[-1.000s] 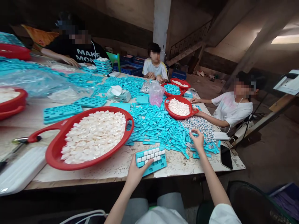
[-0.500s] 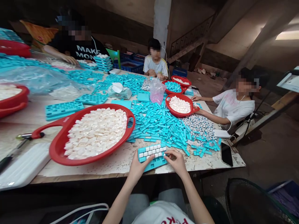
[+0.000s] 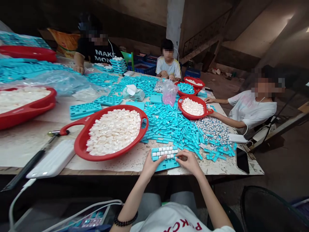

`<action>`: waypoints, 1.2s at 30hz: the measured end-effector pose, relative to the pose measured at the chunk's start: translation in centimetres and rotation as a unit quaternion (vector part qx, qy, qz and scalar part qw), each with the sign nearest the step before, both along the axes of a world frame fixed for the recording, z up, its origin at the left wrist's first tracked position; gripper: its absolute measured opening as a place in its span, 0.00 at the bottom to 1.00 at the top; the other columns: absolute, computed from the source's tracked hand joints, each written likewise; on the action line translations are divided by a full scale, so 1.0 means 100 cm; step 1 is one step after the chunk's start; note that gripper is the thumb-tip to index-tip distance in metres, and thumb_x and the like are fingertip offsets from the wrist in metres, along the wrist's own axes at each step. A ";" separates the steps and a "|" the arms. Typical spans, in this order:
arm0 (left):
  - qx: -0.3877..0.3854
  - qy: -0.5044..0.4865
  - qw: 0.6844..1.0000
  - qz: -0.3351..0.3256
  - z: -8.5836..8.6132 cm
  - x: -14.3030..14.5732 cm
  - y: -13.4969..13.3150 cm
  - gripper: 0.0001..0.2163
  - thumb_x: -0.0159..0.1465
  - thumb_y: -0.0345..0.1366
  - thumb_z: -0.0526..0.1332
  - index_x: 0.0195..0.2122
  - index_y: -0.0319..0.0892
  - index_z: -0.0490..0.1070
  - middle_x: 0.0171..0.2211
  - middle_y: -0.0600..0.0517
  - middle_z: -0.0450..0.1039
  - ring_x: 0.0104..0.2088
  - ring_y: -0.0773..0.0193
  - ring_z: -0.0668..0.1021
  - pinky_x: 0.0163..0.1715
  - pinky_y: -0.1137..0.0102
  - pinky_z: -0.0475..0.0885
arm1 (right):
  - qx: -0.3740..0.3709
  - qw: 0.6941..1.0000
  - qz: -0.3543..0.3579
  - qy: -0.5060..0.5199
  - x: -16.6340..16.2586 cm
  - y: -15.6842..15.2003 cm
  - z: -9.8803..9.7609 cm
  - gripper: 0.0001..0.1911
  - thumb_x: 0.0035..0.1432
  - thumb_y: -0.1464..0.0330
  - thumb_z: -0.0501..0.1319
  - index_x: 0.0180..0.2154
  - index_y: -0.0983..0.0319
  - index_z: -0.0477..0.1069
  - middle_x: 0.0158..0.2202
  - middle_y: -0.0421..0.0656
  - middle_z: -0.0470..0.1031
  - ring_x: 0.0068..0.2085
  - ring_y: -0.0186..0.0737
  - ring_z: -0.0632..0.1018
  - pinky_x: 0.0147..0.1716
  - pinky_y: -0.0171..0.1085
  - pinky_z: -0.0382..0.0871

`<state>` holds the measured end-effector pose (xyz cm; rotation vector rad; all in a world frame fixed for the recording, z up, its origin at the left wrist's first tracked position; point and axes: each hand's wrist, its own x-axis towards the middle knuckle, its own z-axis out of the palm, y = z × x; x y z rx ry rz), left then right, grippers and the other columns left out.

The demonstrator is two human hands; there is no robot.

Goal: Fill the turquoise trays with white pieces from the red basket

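A small turquoise keyboard-shaped tray (image 3: 166, 165) rests at the table's front edge, its upper rows filled with white keycaps (image 3: 164, 152) and its lower slots bare. My left hand (image 3: 151, 164) grips it by the left side, thumb lying over the front. At the right side, my right hand (image 3: 189, 163) has thumb and forefinger pinched together against the tray's edge; whatever sits between the fingertips is hidden. To the left stands a red handled basin (image 3: 106, 157) heaped with white keycaps (image 3: 116, 130). Beyond the tray spreads a pile of loose turquoise pieces (image 3: 169, 125).
A phone (image 3: 242, 160) lies near the right corner. At left are a hammer (image 3: 36, 161), a white power bank (image 3: 51, 159) and another red basin (image 3: 29, 112). A co-worker (image 3: 253, 106) sits at right beside a smaller red basin (image 3: 184, 112); two more people sit across.
The view has swung left, so everything sits further right in the picture. Both hands stay at the tray; the right fingertips have shifted slightly along its right side.
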<state>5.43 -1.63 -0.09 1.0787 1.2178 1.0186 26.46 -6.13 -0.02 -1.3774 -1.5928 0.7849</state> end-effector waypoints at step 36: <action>0.069 0.053 0.995 0.045 -0.019 -0.001 -0.002 0.37 0.49 0.50 0.73 0.58 0.45 0.62 0.56 0.42 0.71 0.58 0.46 0.75 0.60 0.52 0.68 | 0.090 0.973 -0.136 -0.164 0.000 0.063 0.005 0.11 0.61 0.67 0.64 0.46 0.57 0.80 0.46 0.47 0.76 0.49 0.50 0.74 0.52 0.46 0.69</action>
